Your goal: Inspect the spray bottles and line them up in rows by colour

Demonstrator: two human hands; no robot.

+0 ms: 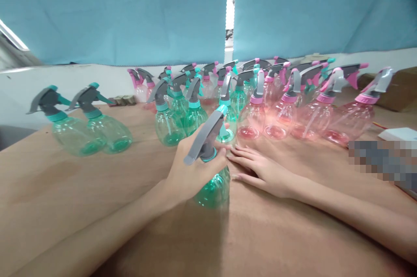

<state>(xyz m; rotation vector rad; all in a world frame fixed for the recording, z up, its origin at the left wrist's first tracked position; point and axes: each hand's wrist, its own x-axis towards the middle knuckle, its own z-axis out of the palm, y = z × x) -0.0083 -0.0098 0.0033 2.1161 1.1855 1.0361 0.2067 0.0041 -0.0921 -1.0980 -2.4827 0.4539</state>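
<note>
My left hand (190,170) is wrapped round the neck of a green spray bottle (213,188) with a grey trigger head (205,135) and a teal collar, standing on the brown table (65,190). My right hand (260,168) lies flat on the table just right of that bottle, fingers stretched out and pointing left, fingertips close to the bottle. It holds nothing.
Several green spray bottles (169,122) stand behind in the middle, several pink ones (286,116) to the right. Two green bottles (94,131) stand apart at the left. A white box (402,134) and a blurred patch sit at the right edge. A blue curtain hangs behind.
</note>
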